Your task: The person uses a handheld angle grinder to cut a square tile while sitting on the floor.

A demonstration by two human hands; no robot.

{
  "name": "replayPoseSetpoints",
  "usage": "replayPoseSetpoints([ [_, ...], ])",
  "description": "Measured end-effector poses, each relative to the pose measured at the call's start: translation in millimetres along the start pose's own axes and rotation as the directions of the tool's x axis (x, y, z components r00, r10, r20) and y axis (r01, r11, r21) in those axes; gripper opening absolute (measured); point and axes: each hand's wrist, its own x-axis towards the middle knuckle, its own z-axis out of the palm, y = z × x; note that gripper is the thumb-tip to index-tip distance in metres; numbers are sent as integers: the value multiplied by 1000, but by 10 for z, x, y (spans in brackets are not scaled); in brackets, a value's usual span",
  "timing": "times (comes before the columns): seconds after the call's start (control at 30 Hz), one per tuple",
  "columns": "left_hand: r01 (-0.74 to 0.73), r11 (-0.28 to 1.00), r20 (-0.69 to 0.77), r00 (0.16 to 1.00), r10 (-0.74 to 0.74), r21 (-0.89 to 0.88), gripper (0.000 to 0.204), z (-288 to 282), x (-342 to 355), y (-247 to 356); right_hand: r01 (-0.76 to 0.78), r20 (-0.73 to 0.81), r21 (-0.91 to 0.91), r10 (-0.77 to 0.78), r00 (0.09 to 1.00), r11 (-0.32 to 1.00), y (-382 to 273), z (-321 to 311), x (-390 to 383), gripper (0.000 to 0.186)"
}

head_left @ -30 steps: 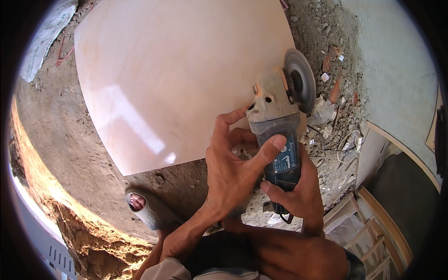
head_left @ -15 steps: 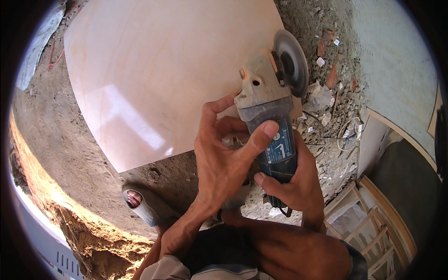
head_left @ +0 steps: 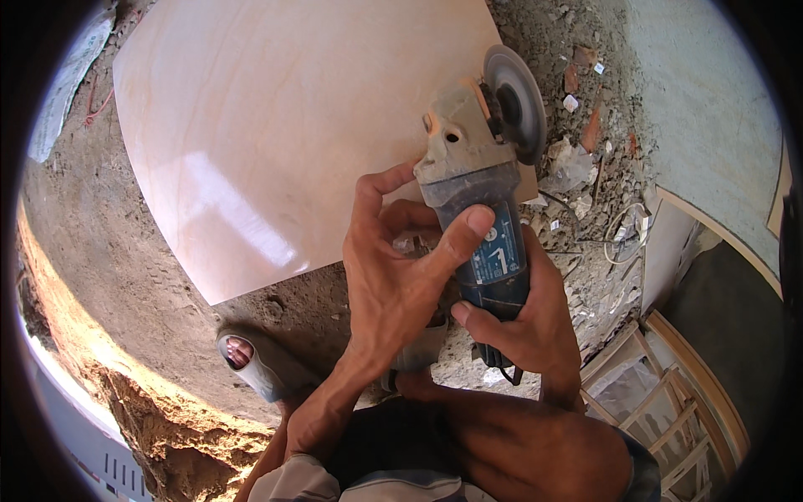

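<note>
An angle grinder (head_left: 468, 171) with a grey head and dark blue body is tilted upward, its disc (head_left: 517, 105) at the upper right. My left hand (head_left: 393, 284) grips the grinder from the left, thumb across the blue body and bent forefinger at the head's left side. My right hand (head_left: 527, 335) is wrapped round the lower rear of the body from the right, above the dark cord. Behind the tool, a glossy beige tile (head_left: 276, 100) lies on the dirty ground.
Rubble (head_left: 590, 125) and loose wires (head_left: 623, 243) lie to the right, beside a pale board (head_left: 703, 100) and a wooden frame (head_left: 703, 402) at lower right. My sandalled foot (head_left: 251, 360) stands below the tile. A pale sheet (head_left: 75, 75) lies at upper left; a sunlit earthen edge runs along the left.
The grinder has moved up and slightly left in the view, with both my hands on it in much the same grip. The whole view has shifted a little.
</note>
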Motion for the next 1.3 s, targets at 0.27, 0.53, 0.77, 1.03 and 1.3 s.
replayPoseSetpoints([
  [0.27, 6, 1000, 2, 1000, -6, 1, 82, -11, 4, -12, -35, -9, 25, 35, 999, 999, -17, 10, -2, 77],
  [0.53, 10, 1000, 19, 1000, -9, -13, 83, -32, 21, -23, 7, -31, 19, -6, 999, 1000, 35, 27, -2, 81],
  [0.77, -18, 1000, 28, 999, 18, -6, 85, -53, 44, -38, -2, -33, 48, 4, 999, 999, 71, 41, 7, 81],
  [1.03, -21, 1000, 25, 999, 21, 0, 85, -39, 48, -30, -5, -31, 31, 6, 999, 1000, -22, 32, 18, 79],
  [1.3, 4, 1000, 25, 1000, -3, -26, 82, -37, 43, 1, 7, -7, 21, -7, 1000, 1000, -3, 3, 19, 78],
])
